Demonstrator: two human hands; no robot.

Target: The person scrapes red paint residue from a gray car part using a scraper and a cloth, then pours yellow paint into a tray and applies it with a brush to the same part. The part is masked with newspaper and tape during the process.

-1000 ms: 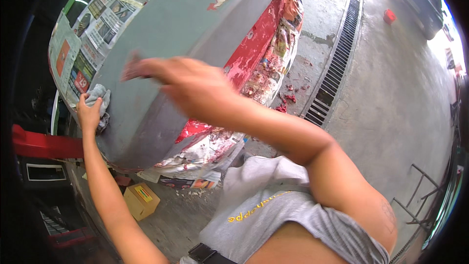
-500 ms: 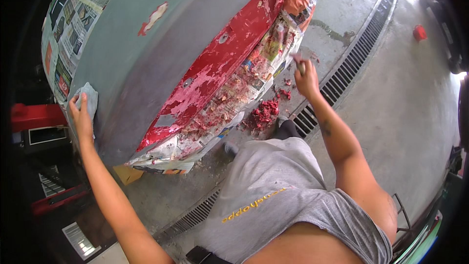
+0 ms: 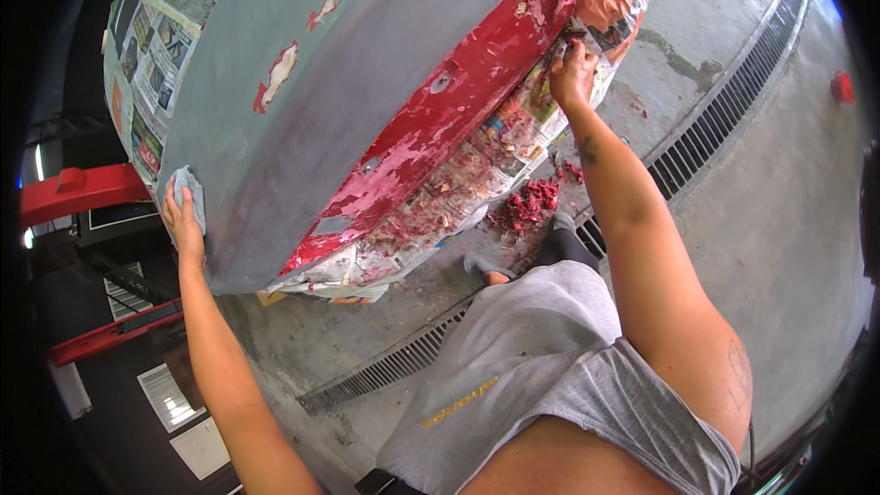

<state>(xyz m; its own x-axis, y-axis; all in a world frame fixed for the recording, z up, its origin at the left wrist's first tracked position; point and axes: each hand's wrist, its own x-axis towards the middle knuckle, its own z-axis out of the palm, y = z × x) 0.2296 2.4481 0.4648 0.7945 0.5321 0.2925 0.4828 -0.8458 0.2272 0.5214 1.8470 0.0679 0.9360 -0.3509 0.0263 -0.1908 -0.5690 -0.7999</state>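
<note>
Cloth (image 3: 188, 185), one, pale grey, lies against the left edge of one grey panel (image 3: 247, 156), the left hand (image 3: 186, 225) clamped on it. One small dark tool (image 3: 575, 35), its kind unclear, is pinched by the right hand (image 3: 573, 78) near the upper end of one red recessed strip (image 3: 431, 119). Two chipped patches (image 3: 275, 79) mark the panel; one heap of red scraps (image 3: 533, 204) lies on the floor (image 3: 367, 321). Half a second ago the right hand was out beyond the strip, above the floor.

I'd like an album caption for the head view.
Left hand holding a cloth against a grey panel, right hand at flecked newspaper.
</note>
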